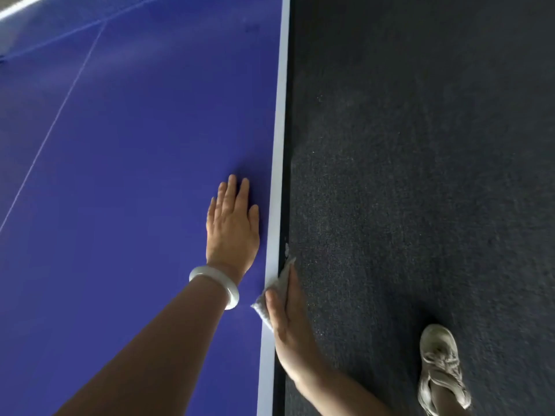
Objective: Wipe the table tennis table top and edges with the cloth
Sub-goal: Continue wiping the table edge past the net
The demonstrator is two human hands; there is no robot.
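The cloth (277, 288) was seen folded over the right edge of the surface (135, 145), toward the near part of the stretch in view. It was pressed there by the right hand (289, 328), with the thumb laid on top beside the white border line (277, 145) and the fingers stretched straight along the dark side face. Nothing was curled round the fabric, as far as could be told. The left hand (232, 226) was laid flat on the blue top just inside that same edge, fingers straight and together, nothing gripped, a pale bangle (214, 285) worn at the wrist. The two hands were held close but apart, the white line between them. Trouble could be judged from here: since the cloth was only pressed, not gripped, it could be dragged out from under the thumb on a long stroke and dropped to the dark carpet (420, 145). Its loose forward corner could also be left trailing, so that part of the side face would be missed. A pale shoe (441, 367) was planted on the carpet well clear of the edge. No brand, label or writing could be read anywhere; only thin white lines were marked on the blue.
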